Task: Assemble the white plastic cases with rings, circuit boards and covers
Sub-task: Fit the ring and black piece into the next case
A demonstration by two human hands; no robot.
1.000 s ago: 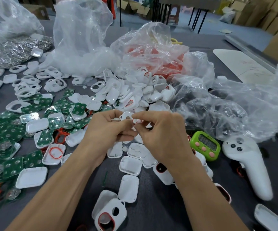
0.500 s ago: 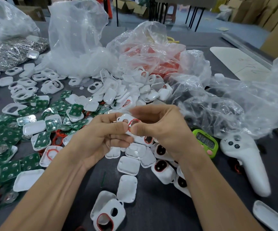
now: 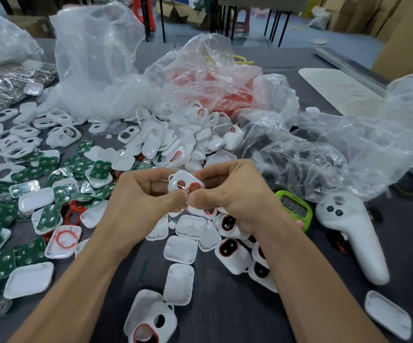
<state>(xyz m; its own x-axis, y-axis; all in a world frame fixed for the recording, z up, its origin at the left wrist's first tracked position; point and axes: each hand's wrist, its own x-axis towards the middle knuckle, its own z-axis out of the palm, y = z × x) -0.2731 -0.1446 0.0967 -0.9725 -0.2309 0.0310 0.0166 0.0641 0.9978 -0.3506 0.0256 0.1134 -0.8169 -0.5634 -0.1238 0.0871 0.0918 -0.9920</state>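
Both hands hold one white plastic case with two openings above the table's middle. A red ring shows in its right opening. My left hand grips the case from the left, thumb against its lower edge. My right hand grips it from the right, thumb tip meeting the left thumb. Green circuit boards lie scattered at the left among white covers. One cover with a loose red ring lies beside my left forearm. Assembled cases sit under my right wrist.
A heap of white case parts lies behind the hands. Clear plastic bags crowd the back and right, one with red parts. A green timer and a white controller lie at the right. Metal pieces fill the far left bag.
The case has turned in my hands so its two openings and red ring face me. Both thumbs have come together at its lower edge. The view has shifted slightly.
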